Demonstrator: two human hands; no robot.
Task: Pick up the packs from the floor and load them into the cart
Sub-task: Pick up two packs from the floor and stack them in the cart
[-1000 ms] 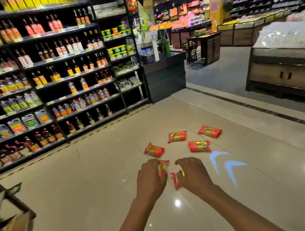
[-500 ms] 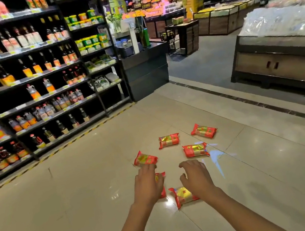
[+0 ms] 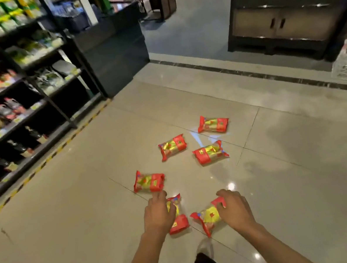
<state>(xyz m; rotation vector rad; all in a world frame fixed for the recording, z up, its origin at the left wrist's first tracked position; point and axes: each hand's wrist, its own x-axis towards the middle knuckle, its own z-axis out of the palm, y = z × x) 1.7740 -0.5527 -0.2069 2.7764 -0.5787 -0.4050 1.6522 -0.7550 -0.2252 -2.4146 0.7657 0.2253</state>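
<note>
Our left hand (image 3: 159,216) and right hand (image 3: 235,209) now each clasp a pack (image 3: 178,220) (image 3: 207,216) on the floor (image 3: 69,229); earlier they only hovered.

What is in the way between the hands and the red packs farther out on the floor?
Nothing visible. The left hand and right hand are each already on a near pack. Only bare floor lies between them and the four other packs. The cart is out of view.
</note>
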